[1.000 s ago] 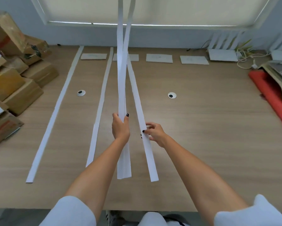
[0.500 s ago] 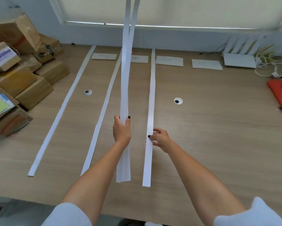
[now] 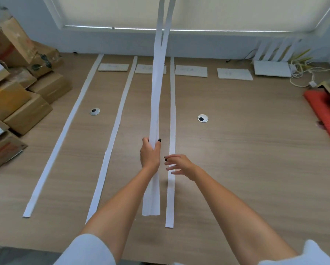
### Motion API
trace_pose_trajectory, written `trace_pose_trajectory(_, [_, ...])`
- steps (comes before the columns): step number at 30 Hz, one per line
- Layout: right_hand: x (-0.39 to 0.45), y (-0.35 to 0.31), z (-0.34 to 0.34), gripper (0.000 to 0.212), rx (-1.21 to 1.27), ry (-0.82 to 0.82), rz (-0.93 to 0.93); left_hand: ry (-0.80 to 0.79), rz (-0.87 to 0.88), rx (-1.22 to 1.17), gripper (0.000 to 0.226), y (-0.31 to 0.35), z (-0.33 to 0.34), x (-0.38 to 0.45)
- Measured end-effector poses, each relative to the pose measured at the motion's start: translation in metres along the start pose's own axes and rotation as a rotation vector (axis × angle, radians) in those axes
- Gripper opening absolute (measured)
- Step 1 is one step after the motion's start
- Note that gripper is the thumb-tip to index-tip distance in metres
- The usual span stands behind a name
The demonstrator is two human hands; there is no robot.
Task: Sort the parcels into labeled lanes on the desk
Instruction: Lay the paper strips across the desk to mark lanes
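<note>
Three long white paper strips lie lengthwise on the wooden desk (image 3: 246,169): a left strip (image 3: 64,129), a middle strip (image 3: 114,131) and a right strip (image 3: 172,115). My left hand (image 3: 150,153) is shut on a bundle of two more white strips (image 3: 156,92), held upright above the desk. My right hand (image 3: 179,164) hovers just over the right strip with its fingers spread and holds nothing. Several white label cards (image 3: 190,71) lie along the far edge. Brown cardboard parcels (image 3: 26,104) are stacked at the left.
Two round cable grommets (image 3: 202,118) are set in the desk. A white router (image 3: 272,68) with cables stands at the far right. A red roll (image 3: 326,115) lies along the right edge under a tray.
The right strip, slanted a second ago, now lies straight on the desk. My right hand has let go of it and lifted with fingers spread. My left hand still holds the bundle.
</note>
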State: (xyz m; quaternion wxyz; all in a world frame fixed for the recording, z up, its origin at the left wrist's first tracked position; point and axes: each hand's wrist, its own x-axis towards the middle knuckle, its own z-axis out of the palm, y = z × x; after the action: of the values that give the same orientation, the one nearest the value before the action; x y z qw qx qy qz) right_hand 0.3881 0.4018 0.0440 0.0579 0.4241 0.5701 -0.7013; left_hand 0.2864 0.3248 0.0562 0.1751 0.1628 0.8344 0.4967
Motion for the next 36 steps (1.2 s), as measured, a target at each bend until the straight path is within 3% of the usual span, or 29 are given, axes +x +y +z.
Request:
trace_pose_trajectory(5, [-0.023,-0.006,-0.022,0.023,0.200,-0.071,-0.139,-0.063,0.016,-0.024,0.019,0.023,0.045,-0.024])
trace_pose_trajectory(13, [-0.071,0.027,-0.123,0.030,0.300,-0.053,-0.240,-0.054,0.027,-0.021,0.027,0.062,0.127,-0.074])
trace_pose_trajectory(23, [-0.117,0.059,-0.220,0.043,0.144,-0.111,-0.208,-0.079,-0.109,-0.142,0.026,0.085,0.207,-0.137])
trace_pose_trajectory(27, [-0.120,0.067,-0.235,0.042,0.149,-0.029,-0.209,-0.017,-0.073,-0.097,0.016,0.095,0.220,-0.144])
trace_pose_trajectory(36, [-0.113,0.088,-0.255,0.037,0.184,0.057,-0.125,0.146,-0.157,-0.015,0.026,0.098,0.221,-0.140])
